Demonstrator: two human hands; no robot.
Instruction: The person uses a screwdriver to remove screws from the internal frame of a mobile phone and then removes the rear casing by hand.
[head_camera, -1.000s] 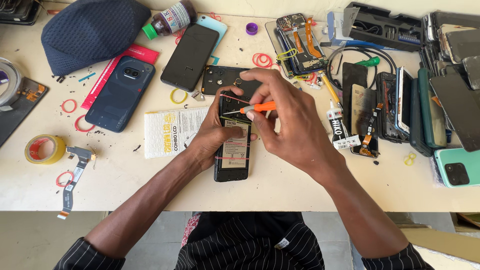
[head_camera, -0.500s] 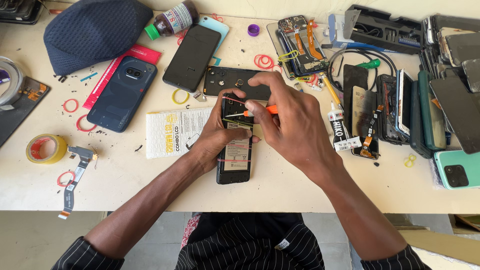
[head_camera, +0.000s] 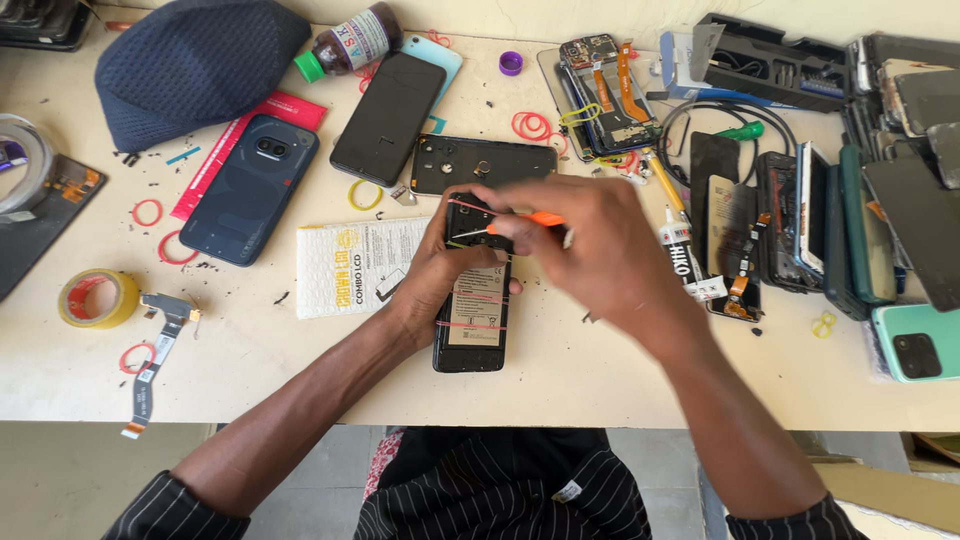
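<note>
Near the middle of the tabletop (head_camera: 250, 370) lies the opened black phone (head_camera: 472, 320), back up, its battery showing and red rubber bands stretched across it. My left hand (head_camera: 435, 270) grips its left edge, fingers curled against the side, thumb resting at the top end. My right hand (head_camera: 600, 250) hovers over the phone's upper end, fingers pinching an orange-handled screwdriver (head_camera: 510, 224) whose metal tip points left onto the phone's top. Just left of the phone sits a white bubble-wrap packet (head_camera: 345, 265). Above it lies a black back cover (head_camera: 480, 163), and farther left a dark blue phone (head_camera: 250, 188).
</note>
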